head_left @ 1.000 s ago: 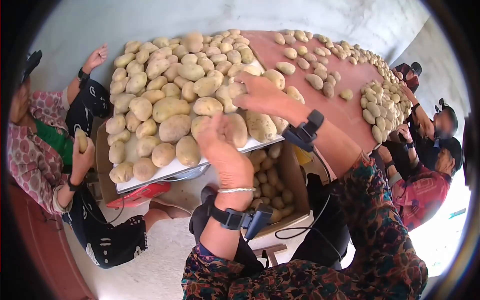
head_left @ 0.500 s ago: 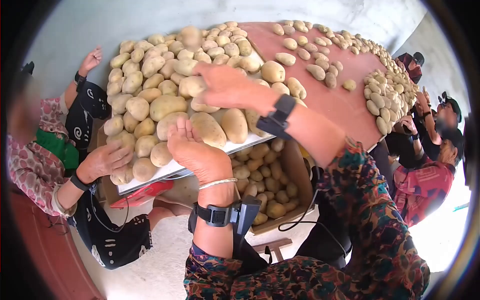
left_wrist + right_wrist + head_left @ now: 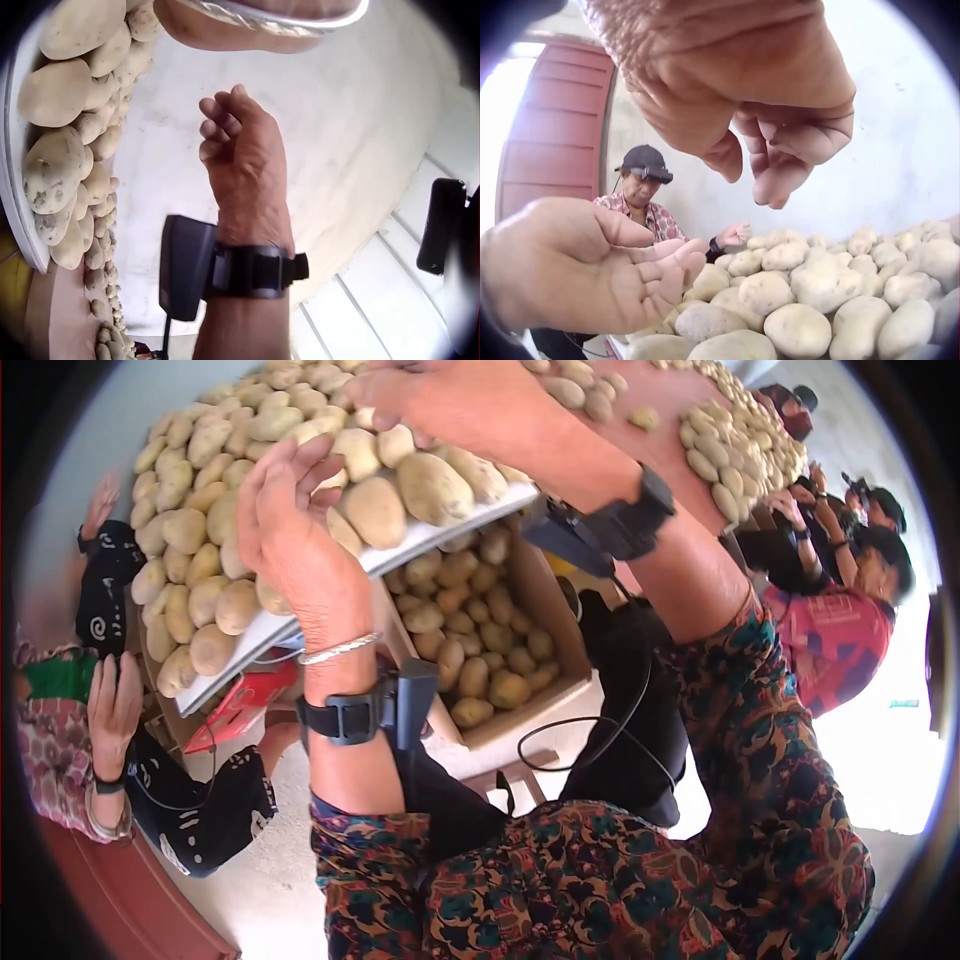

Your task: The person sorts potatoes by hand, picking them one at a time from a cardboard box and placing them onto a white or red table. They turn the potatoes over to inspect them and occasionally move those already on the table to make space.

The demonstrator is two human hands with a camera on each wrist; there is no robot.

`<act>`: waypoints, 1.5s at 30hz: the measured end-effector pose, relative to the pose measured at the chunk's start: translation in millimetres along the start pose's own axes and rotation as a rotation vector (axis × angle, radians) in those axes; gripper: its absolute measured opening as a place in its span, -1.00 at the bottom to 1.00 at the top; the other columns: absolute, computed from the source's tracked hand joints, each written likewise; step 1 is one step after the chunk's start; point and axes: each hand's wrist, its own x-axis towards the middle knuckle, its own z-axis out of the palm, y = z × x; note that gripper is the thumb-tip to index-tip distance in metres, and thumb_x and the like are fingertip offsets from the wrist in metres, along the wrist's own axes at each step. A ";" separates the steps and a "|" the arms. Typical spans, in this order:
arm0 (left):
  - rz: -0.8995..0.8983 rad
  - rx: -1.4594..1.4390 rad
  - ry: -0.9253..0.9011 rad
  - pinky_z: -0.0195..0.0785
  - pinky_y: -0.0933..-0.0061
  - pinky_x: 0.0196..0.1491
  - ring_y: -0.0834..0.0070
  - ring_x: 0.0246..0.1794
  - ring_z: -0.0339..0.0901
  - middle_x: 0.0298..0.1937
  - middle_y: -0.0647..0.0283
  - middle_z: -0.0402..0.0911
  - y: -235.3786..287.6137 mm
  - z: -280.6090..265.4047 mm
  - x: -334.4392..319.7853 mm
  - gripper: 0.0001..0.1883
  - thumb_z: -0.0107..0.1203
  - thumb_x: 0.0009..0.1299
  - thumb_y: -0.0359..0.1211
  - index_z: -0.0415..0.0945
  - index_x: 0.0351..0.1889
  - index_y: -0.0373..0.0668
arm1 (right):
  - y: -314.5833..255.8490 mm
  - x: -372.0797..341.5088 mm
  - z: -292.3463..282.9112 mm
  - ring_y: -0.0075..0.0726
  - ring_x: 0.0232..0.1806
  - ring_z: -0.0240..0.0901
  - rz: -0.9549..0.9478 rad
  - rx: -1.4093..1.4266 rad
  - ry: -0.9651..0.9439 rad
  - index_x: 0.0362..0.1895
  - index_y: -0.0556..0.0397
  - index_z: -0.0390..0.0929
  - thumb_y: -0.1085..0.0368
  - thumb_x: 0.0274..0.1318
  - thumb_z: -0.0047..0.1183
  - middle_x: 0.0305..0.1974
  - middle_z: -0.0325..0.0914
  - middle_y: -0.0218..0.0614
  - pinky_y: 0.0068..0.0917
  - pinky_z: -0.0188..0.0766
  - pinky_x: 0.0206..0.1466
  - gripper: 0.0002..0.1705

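Observation:
My left hand is raised over the near part of a potato pile, its fingers loosely bent. In the right wrist view that hand shows an upturned palm with nothing in it. Further back over the pile is my right hand, partly cut off by the top of the head view. Its fingers curl loosely around nothing, above the potatoes. Several large potatoes, among them one oval potato, lie along the near edge of the white board.
Below the board stands a cardboard box holding many potatoes. A reddish tabletop continues to the right, with a heap of smaller potatoes. One person sits at the left, hand lowered; others sit at the right. A cable hangs near my lap.
The head view has shifted, bringing the box higher and leftward. My right hand has come away from the potatoes it was touching. The person at the left has withdrawn a hand from the pile.

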 end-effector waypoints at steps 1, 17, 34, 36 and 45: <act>0.059 0.073 -0.128 0.32 0.55 -0.17 0.42 -0.19 0.56 -0.10 0.08 0.63 0.4 3.4 -5.3 -0.67 -0.12 0.47 -0.33 0.44 0.05 -0.38 | 19.3 -11.7 2.2 -0.46 -0.54 0.39 0.030 0.217 0.049 -0.37 0.28 0.47 0.31 0.16 -0.05 -0.62 0.46 -0.22 -0.46 0.30 -0.47 -0.77; -0.138 0.779 -0.933 0.32 0.65 -0.37 0.72 -0.48 0.37 -0.46 0.37 0.55 -38.0 3.8 -38.8 -0.79 -0.07 0.46 -0.40 0.56 -0.14 -0.30 | 172.3 -217.7 46.5 0.09 -0.17 0.58 0.811 -0.601 -0.575 -0.26 0.21 0.61 0.20 0.03 0.08 -0.26 0.62 0.03 -0.14 0.50 -0.11 -0.69; 0.107 0.590 -0.550 0.31 0.71 -0.34 0.74 -0.46 0.40 -0.46 0.38 0.57 -24.3 18.0 -27.3 -0.80 0.02 0.45 -0.39 0.61 -0.10 -0.27 | 309.4 -223.8 210.1 0.46 0.30 0.09 1.092 -0.655 -0.160 0.03 0.00 0.58 0.07 0.10 -0.06 0.32 0.12 0.31 0.21 0.11 0.29 -0.54; 0.112 0.590 -0.516 0.31 0.71 -0.34 0.74 -0.47 0.40 -0.46 0.38 0.58 -21.0 19.0 -27.7 -0.80 0.03 0.44 -0.40 0.61 -0.09 -0.27 | 310.9 -220.2 215.0 0.52 0.26 0.11 1.131 -0.721 -0.181 0.05 0.04 0.57 0.00 0.11 -0.06 0.28 0.16 0.37 0.20 0.12 0.28 -0.47; 0.128 0.517 -0.496 0.29 0.71 -0.38 0.74 -0.48 0.40 -0.46 0.36 0.59 -17.9 18.7 -22.3 -0.81 0.04 0.43 -0.41 0.60 -0.11 -0.29 | 307.6 -208.3 171.8 0.44 0.18 0.22 0.969 -0.660 -0.378 0.00 0.14 0.59 -0.12 0.07 -0.02 0.18 0.27 0.33 0.07 0.26 0.21 -0.37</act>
